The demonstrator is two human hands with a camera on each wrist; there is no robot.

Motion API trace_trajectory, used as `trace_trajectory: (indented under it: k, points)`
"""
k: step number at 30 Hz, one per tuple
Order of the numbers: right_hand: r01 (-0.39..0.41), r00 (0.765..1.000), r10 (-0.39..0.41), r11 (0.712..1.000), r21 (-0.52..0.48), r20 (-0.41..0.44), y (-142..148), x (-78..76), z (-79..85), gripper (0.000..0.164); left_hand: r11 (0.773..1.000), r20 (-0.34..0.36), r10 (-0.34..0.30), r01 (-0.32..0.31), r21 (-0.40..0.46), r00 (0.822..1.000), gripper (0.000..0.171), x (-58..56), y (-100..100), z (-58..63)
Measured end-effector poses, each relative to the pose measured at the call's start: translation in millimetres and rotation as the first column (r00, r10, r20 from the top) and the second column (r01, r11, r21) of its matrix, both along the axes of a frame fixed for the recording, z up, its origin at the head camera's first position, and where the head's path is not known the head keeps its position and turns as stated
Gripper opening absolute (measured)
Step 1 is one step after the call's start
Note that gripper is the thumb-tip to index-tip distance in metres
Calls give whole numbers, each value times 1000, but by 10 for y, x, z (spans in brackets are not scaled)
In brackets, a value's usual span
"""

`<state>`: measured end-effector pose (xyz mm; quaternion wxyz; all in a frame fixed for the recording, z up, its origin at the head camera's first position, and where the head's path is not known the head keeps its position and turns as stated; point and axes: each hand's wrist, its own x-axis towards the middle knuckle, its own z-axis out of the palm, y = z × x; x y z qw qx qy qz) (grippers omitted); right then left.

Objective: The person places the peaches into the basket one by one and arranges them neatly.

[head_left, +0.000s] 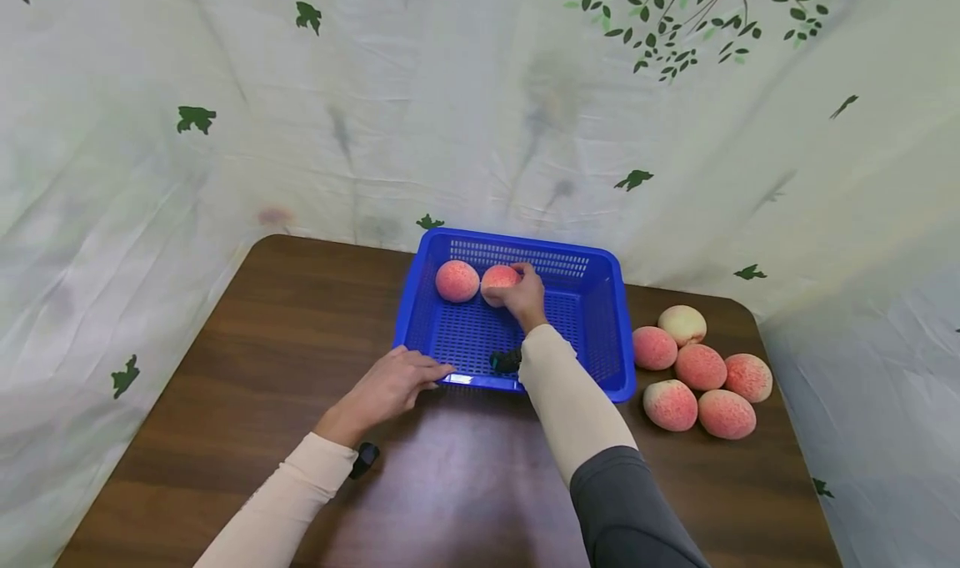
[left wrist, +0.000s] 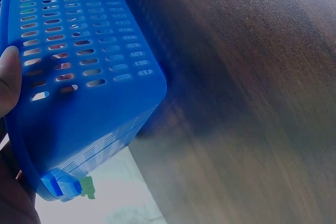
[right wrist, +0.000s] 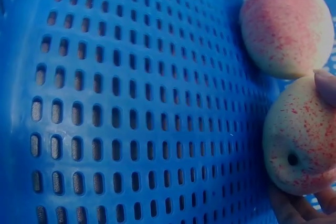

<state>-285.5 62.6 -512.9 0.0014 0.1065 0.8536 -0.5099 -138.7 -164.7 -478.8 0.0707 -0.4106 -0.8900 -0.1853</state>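
A blue plastic basket (head_left: pixel 517 384) with slotted walls stands at the back of the table. My right hand (head_left: pixel 528 295) reaches inside it and grips a pink peach (head_left: pixel 498 281); in the right wrist view, fingers and thumb curve round this peach (right wrist: pixel 299 140). Just left of it, against the back of the basket, lies another peach (head_left: pixel 457 281), and the two touch or nearly touch. At the basket's front left corner my left hand (head_left: pixel 397 378) holds the rim, its thumb (left wrist: pixel 9 80) on the near side in the left wrist view.
Right of the basket, several peaches (head_left: pixel 700 367) lie in a loose cluster on the brown wooden table (head_left: pixel 315 318); one pale peach (head_left: pixel 682 324) sits at its back. A white curtain (head_left: pixel 450 118) printed with leaves hangs behind the table and along both sides.
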Motion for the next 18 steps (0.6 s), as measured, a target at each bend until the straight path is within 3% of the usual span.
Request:
trace_trajectory:
  k: [5, 12, 18]
  points:
    - [-19, 1000, 19, 998, 53, -7, 5, 9, 9, 78, 1000, -7, -6, 6, 3, 1000, 30, 3, 25, 9]
    - [-46, 998, 45, 999, 19, 49, -6, 6, 49, 82, 1000, -8, -11, 11, -7, 1000, 31, 0, 24, 11]
    - [-78, 993, 73, 995, 55, 90, 30, -6, 137, 87, 1000, 12, -6, 6, -13, 1000, 30, -7, 32, 16]
